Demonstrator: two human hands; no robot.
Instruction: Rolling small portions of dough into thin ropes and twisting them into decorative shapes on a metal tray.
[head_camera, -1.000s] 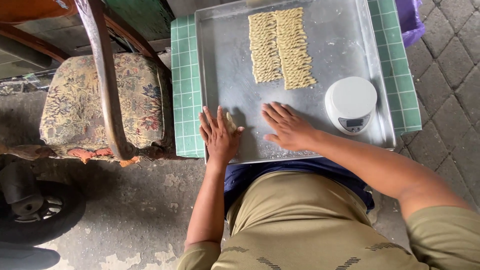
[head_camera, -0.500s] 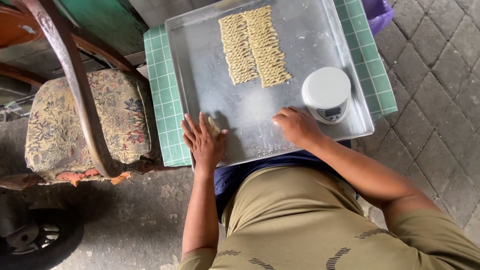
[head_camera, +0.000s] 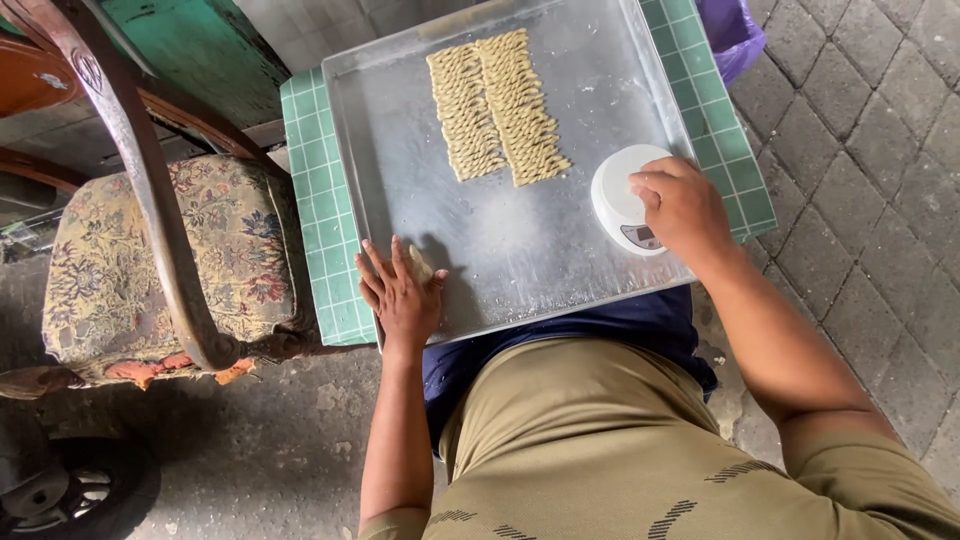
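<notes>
On the metal tray (head_camera: 560, 240), the left hand (head_camera: 402, 292) lies flat, its open grip covering a dough piece (head_camera: 421, 264); the right hand (head_camera: 683, 207) rests curled on the white scale (head_camera: 620, 195), beside twisted dough rows (head_camera: 500, 105).

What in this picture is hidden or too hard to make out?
- Dough piece: head view, mostly covered by the left hand; its shape is unclear.
- Kitchen scale: the right hand covers part of it; the display is too small to read.
- Purple bag: cut off by the top edge.
</notes>
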